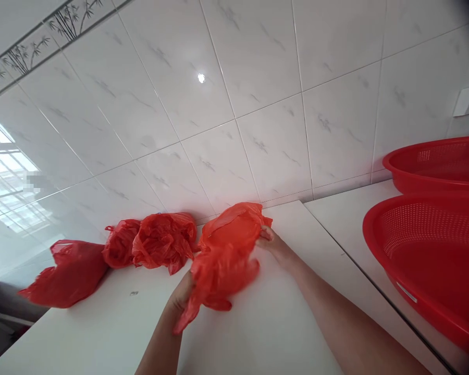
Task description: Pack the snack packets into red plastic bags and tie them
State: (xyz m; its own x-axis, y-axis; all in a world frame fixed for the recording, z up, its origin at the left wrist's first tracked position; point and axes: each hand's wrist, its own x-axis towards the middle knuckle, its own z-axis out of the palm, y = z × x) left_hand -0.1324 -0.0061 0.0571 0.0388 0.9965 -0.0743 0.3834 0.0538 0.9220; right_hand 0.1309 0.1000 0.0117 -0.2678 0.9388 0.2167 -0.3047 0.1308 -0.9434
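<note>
Three crumpled, bright-red plastic bags (164,239) lay in a row, left of a thin, orange-red plastic bag (224,260) handled over the flat white tabletop (101,333) near the glossy tiled wall (269,140). The bare right hand (269,239) pinched the bag's right edge with its fingertips; the bare left hand (183,291) was partly covered by loose front folds, so whether its fingers were spread or closed could not be told. Film this flimsy probably called for a light grip, easing folds apart gradually, since tugging one spot might have torn it.
</note>
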